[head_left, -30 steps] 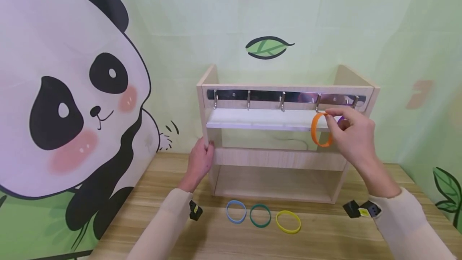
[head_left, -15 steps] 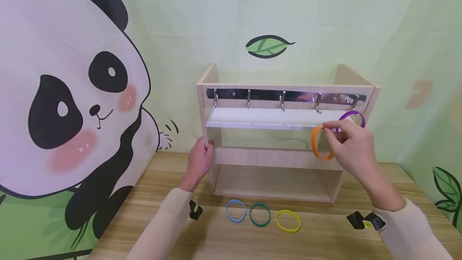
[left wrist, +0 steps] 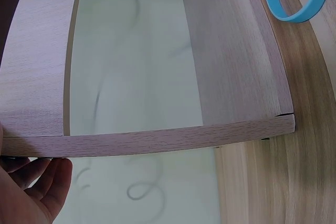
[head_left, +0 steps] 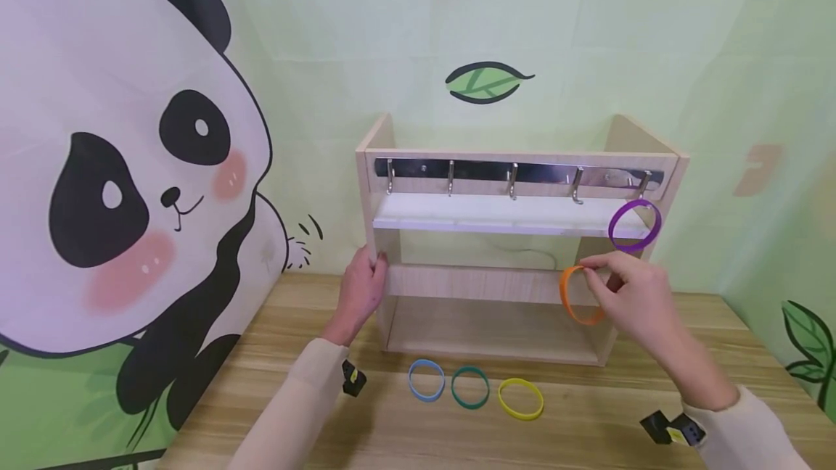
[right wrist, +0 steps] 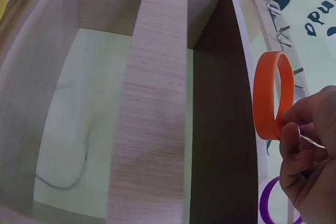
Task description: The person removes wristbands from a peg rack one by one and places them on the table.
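Note:
An orange silicone wristband is pinched between the thumb and forefinger of my right hand, in front of the shelf's right side. Just above that hand, a purple wristband hangs from the rightmost hook. My left hand grips the left side panel of the wooden shelf; in the left wrist view its fingers curl at the panel's edge. On the table lie a blue wristband, a green wristband and a yellow wristband, side by side.
A metal rail with several hooks runs along the shelf's upper front. Below it is a white shelf board. The wooden table extends in front, and a panda-printed backdrop stands behind.
My right hand has moved down from the hooks with the orange wristband, bringing the purple one into full view. The left hand stays on the shelf's side.

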Action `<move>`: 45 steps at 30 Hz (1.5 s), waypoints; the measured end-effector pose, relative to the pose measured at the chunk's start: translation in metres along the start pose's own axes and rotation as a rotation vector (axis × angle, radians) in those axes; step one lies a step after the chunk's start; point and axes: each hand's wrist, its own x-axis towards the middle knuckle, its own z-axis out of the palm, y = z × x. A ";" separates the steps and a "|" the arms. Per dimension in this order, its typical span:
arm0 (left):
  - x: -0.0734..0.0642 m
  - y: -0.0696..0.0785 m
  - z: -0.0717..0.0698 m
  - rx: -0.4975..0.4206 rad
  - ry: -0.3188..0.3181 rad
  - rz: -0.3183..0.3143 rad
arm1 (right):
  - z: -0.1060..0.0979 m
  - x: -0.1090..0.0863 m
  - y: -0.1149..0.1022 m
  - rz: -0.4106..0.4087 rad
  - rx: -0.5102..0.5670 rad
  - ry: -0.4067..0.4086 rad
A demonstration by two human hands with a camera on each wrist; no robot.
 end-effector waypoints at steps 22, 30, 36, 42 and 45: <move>0.000 -0.001 -0.001 0.012 -0.015 -0.025 | 0.029 -0.056 0.026 -0.020 -0.055 -0.195; 0.000 0.001 -0.001 0.005 -0.020 -0.028 | 0.042 -0.073 0.032 -0.014 -0.049 -0.225; 0.000 0.001 -0.001 -0.004 -0.030 -0.041 | 0.049 -0.083 0.037 0.049 -0.034 -0.291; 0.000 0.000 -0.001 -0.003 -0.034 -0.034 | 0.057 -0.094 0.043 0.085 -0.028 -0.334; 0.000 0.000 0.000 0.004 -0.031 -0.028 | 0.061 -0.100 0.047 0.088 -0.012 -0.351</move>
